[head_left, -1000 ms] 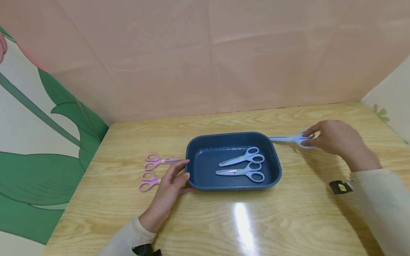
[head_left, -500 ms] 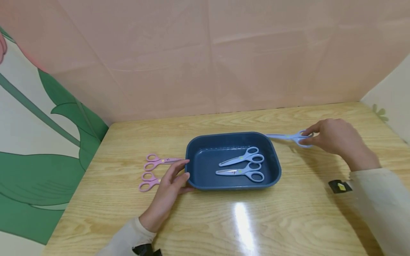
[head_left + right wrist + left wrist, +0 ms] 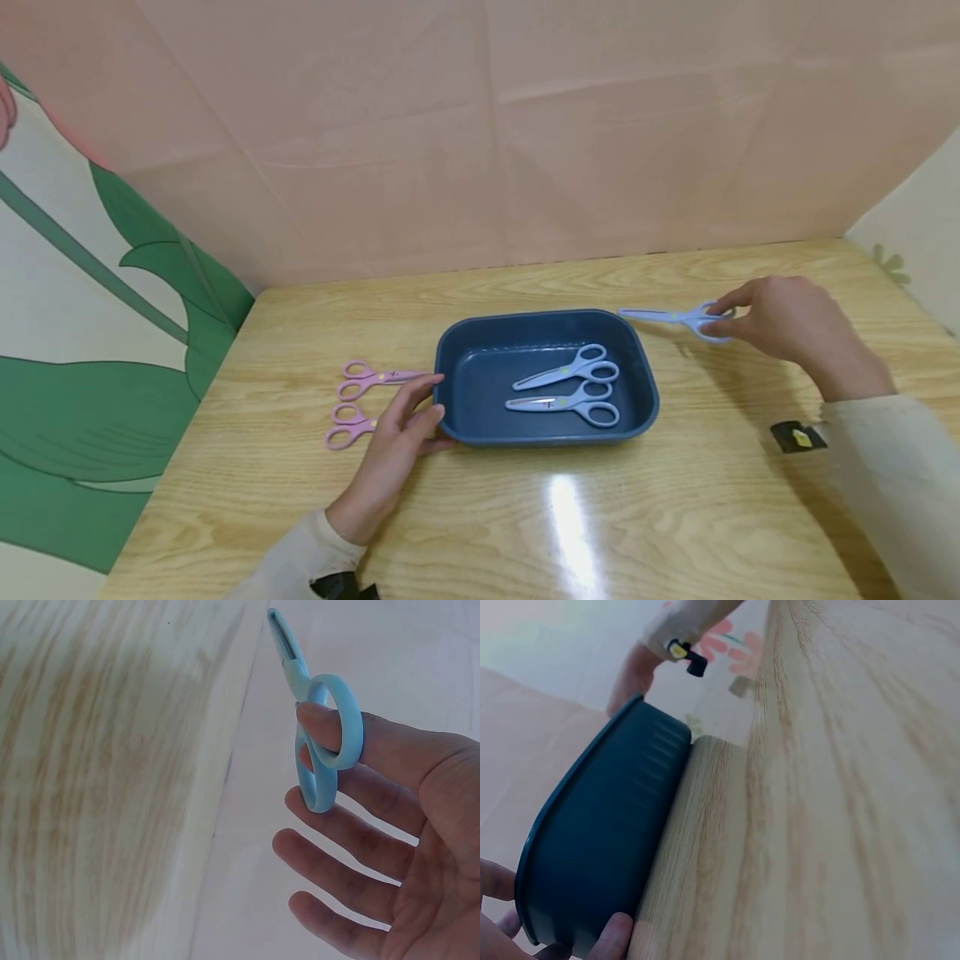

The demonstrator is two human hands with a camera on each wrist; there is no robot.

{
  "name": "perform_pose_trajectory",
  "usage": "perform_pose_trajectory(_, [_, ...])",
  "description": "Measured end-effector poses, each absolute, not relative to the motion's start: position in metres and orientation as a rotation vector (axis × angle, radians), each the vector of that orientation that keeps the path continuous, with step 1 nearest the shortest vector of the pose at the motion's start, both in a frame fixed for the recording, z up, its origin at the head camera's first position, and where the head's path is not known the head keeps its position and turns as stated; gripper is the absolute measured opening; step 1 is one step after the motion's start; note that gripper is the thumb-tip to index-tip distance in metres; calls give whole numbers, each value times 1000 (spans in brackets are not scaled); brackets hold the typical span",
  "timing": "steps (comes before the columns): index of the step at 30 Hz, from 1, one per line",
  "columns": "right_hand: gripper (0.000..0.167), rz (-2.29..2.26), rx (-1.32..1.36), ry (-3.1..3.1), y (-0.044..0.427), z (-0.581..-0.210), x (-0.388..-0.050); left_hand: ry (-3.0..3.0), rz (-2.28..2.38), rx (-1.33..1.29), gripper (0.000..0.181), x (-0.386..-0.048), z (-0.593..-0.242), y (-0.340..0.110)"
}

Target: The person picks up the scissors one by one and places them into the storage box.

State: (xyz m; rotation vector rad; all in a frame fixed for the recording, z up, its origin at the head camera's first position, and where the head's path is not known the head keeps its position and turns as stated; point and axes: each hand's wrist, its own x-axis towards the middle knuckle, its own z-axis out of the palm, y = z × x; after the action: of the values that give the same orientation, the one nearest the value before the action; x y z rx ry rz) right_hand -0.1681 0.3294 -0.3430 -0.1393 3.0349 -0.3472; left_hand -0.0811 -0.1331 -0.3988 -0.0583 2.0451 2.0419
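Observation:
A pair of light-blue scissors (image 3: pixel 651 316) is in my right hand (image 3: pixel 795 329), held by the handle rings beyond the right end of a dark blue tray (image 3: pixel 547 439). In the right wrist view my thumb passes through one ring of the scissors (image 3: pixel 300 679), with fingertips at the other ring. The blades are together and point left, near the tray's far right corner. My left hand (image 3: pixel 397 429) touches the tray's left end with spread fingers. Two light-blue scissors, an upper pair (image 3: pixel 576 369) and a lower pair (image 3: pixel 566 403), lie inside the tray.
Two pink scissors, a far pair (image 3: pixel 367 379) and a near pair (image 3: pixel 349 427), lie left of the tray; my left hand partly covers the near one. The wooden table (image 3: pixel 637 517) meets a pink covering (image 3: pixel 480 167) at the back and a painted wall at left.
My right hand has shifted slightly up, and the held scissors have moved a little left and away, their tip now by the tray's far right corner. My left hand stays still.

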Motion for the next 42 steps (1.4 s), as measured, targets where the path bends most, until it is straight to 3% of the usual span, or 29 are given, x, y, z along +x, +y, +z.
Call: perform_pose_trajectory(42, [48,-355,-59,3043,315,-320,-155,2031,2045,-33,44,-80,-395,-133])
